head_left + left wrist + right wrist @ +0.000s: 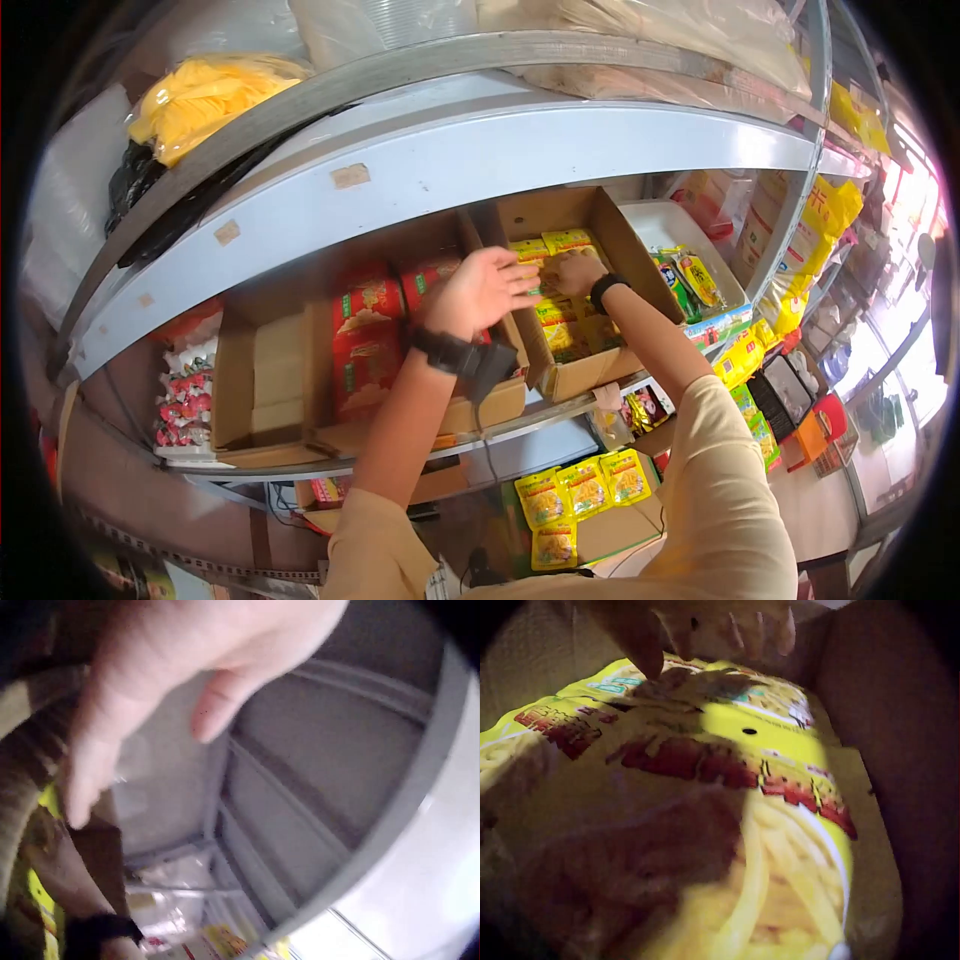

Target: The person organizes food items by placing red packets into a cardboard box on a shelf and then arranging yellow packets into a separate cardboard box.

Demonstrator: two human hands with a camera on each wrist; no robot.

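My right hand [577, 272] reaches into a cardboard box [585, 375] with several yellow snack packets [560, 325] laid in it. In the right wrist view, its loosely bent fingers [742, 634] hang above the far packets, with nothing between thumb and fingers. The packet [787, 847] nearest that camera lies flat, partly in shadow. Beside the box's left wall, my left hand [487, 290] is held up with fingers extended and holds nothing. In the left wrist view, its thumb [217, 705] stands away from the fingers. Red packets [365, 340] fill part of the neighbouring box, behind my left forearm.
A blue-white shelf beam [560, 140] runs above the boxes. To the right stands a white tray [640, 215] with small packets. Further left is an open carton [275, 370]. Several yellow packets [585, 485] lie on a lower carton, and yellow bags [810, 240] line the right side.
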